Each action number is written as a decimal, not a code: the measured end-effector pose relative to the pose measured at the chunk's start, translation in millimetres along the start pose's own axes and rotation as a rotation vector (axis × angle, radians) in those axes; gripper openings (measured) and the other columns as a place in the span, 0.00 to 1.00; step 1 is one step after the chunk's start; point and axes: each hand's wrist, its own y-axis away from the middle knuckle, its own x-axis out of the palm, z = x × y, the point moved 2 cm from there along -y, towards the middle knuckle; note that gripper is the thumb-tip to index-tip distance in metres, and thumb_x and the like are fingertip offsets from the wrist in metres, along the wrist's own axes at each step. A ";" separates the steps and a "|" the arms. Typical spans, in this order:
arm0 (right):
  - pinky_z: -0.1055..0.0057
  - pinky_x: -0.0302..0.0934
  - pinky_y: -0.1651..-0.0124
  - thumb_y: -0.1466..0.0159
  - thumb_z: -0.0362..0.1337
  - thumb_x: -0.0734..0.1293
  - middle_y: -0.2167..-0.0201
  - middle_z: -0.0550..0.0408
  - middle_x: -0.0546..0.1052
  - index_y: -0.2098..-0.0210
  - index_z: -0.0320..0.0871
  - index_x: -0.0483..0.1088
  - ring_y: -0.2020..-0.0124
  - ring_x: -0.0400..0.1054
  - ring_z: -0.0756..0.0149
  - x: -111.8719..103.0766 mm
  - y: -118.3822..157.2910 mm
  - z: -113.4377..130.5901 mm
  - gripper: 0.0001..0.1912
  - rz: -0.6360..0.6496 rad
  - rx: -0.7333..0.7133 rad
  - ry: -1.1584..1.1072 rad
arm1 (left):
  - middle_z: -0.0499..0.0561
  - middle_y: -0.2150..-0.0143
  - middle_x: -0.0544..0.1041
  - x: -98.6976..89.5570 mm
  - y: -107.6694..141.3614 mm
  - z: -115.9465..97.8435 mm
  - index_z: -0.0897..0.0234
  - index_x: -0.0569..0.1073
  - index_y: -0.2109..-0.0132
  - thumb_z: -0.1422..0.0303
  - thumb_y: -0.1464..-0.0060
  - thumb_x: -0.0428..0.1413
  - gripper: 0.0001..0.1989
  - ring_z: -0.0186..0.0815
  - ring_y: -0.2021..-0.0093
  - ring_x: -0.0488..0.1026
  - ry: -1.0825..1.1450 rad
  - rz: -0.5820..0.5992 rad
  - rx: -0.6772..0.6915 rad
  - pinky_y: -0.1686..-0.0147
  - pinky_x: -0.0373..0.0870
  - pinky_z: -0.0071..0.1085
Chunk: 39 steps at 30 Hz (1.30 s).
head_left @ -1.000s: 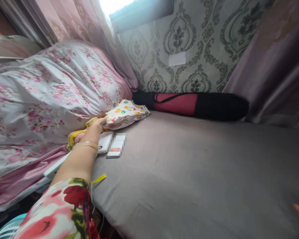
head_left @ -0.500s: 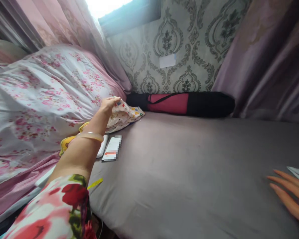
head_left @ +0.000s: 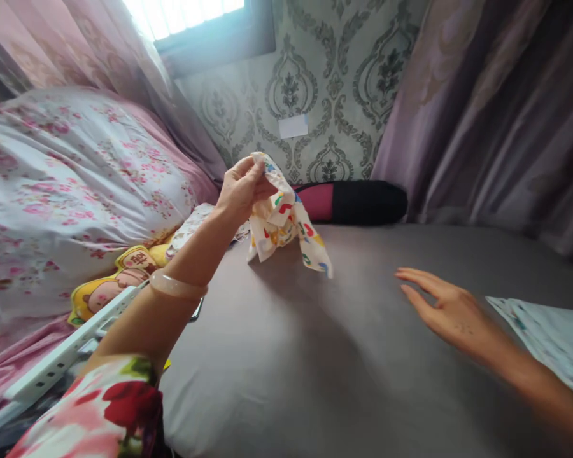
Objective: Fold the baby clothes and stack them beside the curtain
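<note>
My left hand [head_left: 246, 184] pinches a white cloth [head_left: 286, 216] with colourful prints by its upper edge. The cloth hangs crumpled over the grey bed sheet [head_left: 315, 356], its loose end drooping to the right. My right hand [head_left: 446, 305] hovers over the sheet at the right, fingers spread, holding nothing. Beside its wrist lies a folded pale cloth stack [head_left: 549, 331]. Another whitish cloth [head_left: 193, 226] lies behind my left forearm.
A black and pink long bag [head_left: 363, 202] lies along the papered wall. At the left are a floral quilt [head_left: 86, 172], a yellow cartoon cushion [head_left: 105, 292] and a white plastic basket [head_left: 57, 359]. Purplish curtains hang on both sides.
My left hand has lifted the printed cloth off the bed and brought it to the right. My right hand has come further into view, moving left. The view has shifted rightward.
</note>
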 end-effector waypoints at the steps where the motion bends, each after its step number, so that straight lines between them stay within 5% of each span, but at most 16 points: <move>1: 0.57 0.67 0.51 0.38 0.49 0.63 0.50 0.54 0.77 0.53 0.53 0.74 0.55 0.73 0.55 0.8 -5.6 13.3 0.17 0.010 -0.009 -0.057 | 0.45 0.71 0.74 9.5 6.8 -3.3 0.61 0.71 0.57 0.53 0.45 0.59 0.17 0.32 0.67 0.77 0.025 0.010 -0.015 0.65 0.75 0.28; 8: 0.58 0.66 0.51 0.38 0.49 0.65 0.51 0.47 0.75 0.45 0.47 0.67 0.53 0.71 0.55 -1.0 -36.8 119.7 0.24 -0.205 -0.074 -0.401 | 0.45 0.69 0.74 66.4 57.7 -14.0 0.64 0.70 0.56 0.58 0.44 0.59 0.15 0.34 0.64 0.78 0.252 0.157 -0.109 0.60 0.76 0.33; 12: 0.62 0.64 0.53 0.35 0.44 0.62 0.56 0.48 0.77 0.51 0.45 0.70 0.57 0.71 0.58 0.4 -49.4 141.7 0.16 -0.243 -0.069 -0.437 | 0.47 0.69 0.76 76.9 73.3 -5.4 0.65 0.71 0.59 0.57 0.45 0.60 0.16 0.34 0.65 0.78 0.305 0.202 -0.185 0.58 0.76 0.33; 20: 0.68 0.62 0.62 0.43 0.34 0.59 0.70 0.54 0.77 0.67 0.45 0.74 0.66 0.70 0.62 -7.5 -57.3 119.9 0.12 -0.054 0.118 -0.572 | 0.58 0.67 0.79 48.1 80.1 62.8 0.69 0.73 0.66 0.45 0.47 0.56 0.27 0.38 0.67 0.78 0.209 0.217 -0.359 0.63 0.73 0.34; 26: 0.72 0.56 0.76 0.47 0.39 0.63 0.76 0.57 0.75 0.71 0.44 0.73 0.77 0.64 0.67 -13.8 -52.7 97.4 0.08 0.081 0.289 -0.701 | 0.53 0.67 0.78 36.1 92.3 109.4 0.67 0.74 0.63 0.54 0.53 0.62 0.20 0.34 0.70 0.74 0.072 0.203 -0.335 0.66 0.69 0.31; 32: 0.72 0.57 0.75 0.48 0.41 0.66 0.76 0.58 0.74 0.71 0.44 0.73 0.78 0.65 0.68 -16.6 -47.4 86.2 0.08 0.142 0.345 -0.747 | 0.53 0.61 0.78 48.3 94.0 123.4 0.63 0.77 0.60 0.63 0.56 0.63 0.15 0.37 0.62 0.73 -0.040 0.358 -0.255 0.62 0.67 0.30; 39: 0.73 0.58 0.77 0.48 0.41 0.67 0.79 0.60 0.74 0.69 0.45 0.72 0.80 0.65 0.68 -17.0 -40.6 77.8 0.09 0.234 0.435 -0.921 | 0.51 0.66 0.79 81.3 93.6 133.0 0.63 0.79 0.58 0.63 0.55 0.63 0.16 0.34 0.71 0.71 0.027 0.572 -0.356 0.73 0.64 0.27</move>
